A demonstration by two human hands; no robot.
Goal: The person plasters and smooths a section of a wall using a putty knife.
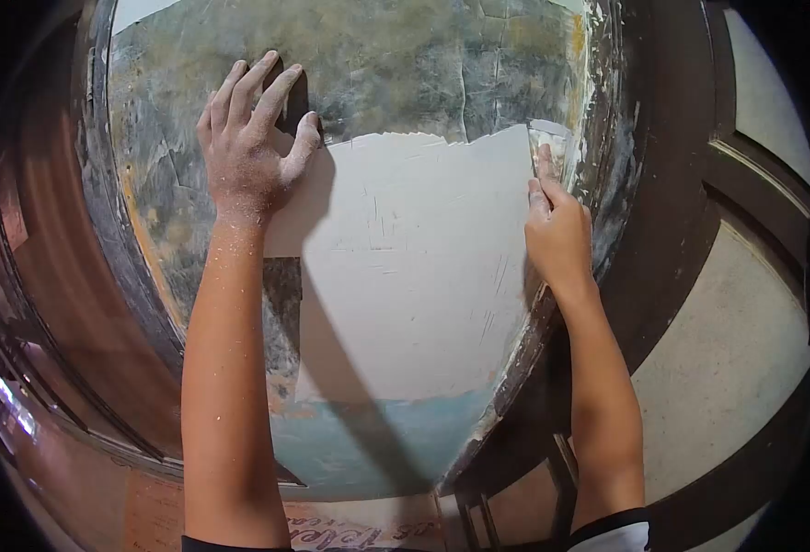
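My left hand (pixel 253 138) presses flat against a weathered wall (pixel 405 64), fingers spread, dusted with white powder. It rests at the upper left edge of a patch of fresh white putty (pixel 405 267). My right hand (pixel 559 230) grips a putty knife (pixel 550 147) whose blade touches the wall at the top right corner of the white patch, beside the wall's corner edge. The index finger lies along the blade.
A dark brown wooden door frame (pixel 662 230) runs along the right of the wall, with a pale panel (pixel 727 368) beyond it. Brown woodwork (pixel 64 276) curves on the left. Lower down the wall shows light blue paint (pixel 377 432).
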